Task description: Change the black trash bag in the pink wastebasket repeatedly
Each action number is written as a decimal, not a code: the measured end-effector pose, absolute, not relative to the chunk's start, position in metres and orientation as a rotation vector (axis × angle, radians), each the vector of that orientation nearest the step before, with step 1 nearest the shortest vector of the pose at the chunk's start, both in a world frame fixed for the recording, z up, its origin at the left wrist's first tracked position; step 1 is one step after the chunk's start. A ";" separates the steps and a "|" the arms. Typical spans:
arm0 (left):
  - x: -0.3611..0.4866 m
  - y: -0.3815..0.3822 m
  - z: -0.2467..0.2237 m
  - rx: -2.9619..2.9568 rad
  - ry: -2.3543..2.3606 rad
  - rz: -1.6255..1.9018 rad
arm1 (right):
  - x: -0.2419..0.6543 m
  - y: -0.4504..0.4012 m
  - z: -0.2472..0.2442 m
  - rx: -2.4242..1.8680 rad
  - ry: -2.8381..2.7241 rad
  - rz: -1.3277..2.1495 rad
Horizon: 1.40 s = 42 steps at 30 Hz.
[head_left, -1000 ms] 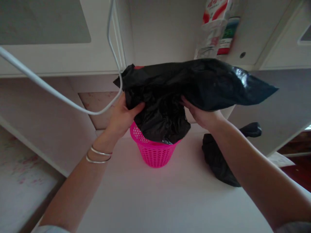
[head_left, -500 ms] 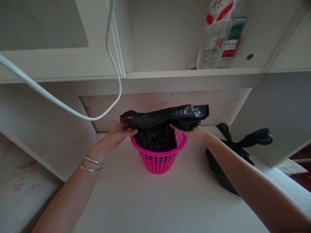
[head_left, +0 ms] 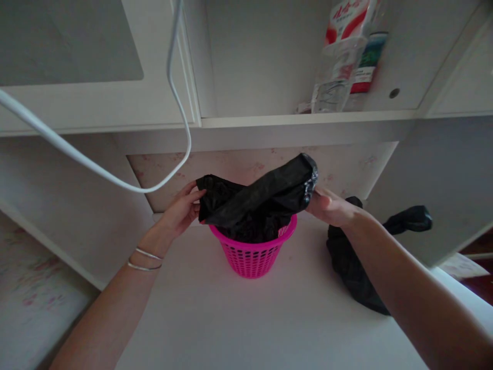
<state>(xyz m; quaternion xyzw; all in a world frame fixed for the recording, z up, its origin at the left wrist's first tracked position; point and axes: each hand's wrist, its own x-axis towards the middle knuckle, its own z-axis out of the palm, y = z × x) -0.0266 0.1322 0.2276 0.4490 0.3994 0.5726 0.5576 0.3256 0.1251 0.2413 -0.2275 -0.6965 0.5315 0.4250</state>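
Note:
A pink basket point(head_left: 251, 259) with a perforated wall stands upright on the white surface. Black plastic bag material point(head_left: 265, 198) lies partly inside it and rises above its rim in loose folds. My left hand point(head_left: 185, 208) pinches the bag's left edge between thumb and fingers, left of the basket. At the bag's right end is my right hand point(head_left: 327, 205), its fingers bent against the plastic and partly hidden behind it. Two silver bangles circle my left wrist.
A knotted black bag point(head_left: 354, 272) sits on the right, partly behind my right forearm. A white cable point(head_left: 115, 180) hangs at the upper left. Bottles point(head_left: 339, 67) stand in the shelf point(head_left: 269, 121) above. Cabinet panels flank both sides.
My right hand has moved right and out from the bag's opening. The bag's right end has risen and tilted, its left end has widened and dropped, and my left hand has shifted slightly.

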 end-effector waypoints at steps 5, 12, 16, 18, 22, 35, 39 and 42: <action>-0.020 0.133 0.220 1.149 0.998 1.383 | 0.309 0.133 0.231 -0.888 -1.431 1.342; -0.039 0.139 0.204 1.099 1.151 1.357 | 0.322 0.149 0.208 -1.132 -1.496 1.233; -0.045 0.129 0.205 1.014 1.115 1.300 | 0.336 0.136 0.213 -1.088 -1.354 1.188; -0.043 0.121 0.209 0.968 1.089 1.278 | 0.341 0.127 0.218 -1.059 -1.301 1.192; -0.037 0.109 0.207 0.896 1.061 1.233 | 0.355 0.121 0.216 -1.090 -1.349 1.197; -0.029 0.107 0.169 0.823 1.049 1.202 | 0.333 0.117 0.168 -1.200 -1.127 1.244; -0.025 0.095 0.168 0.819 1.044 1.246 | 0.327 0.110 0.171 -1.206 -1.147 1.195; -0.027 0.081 0.167 0.821 1.045 1.258 | 0.326 0.094 0.172 -1.222 -1.159 1.186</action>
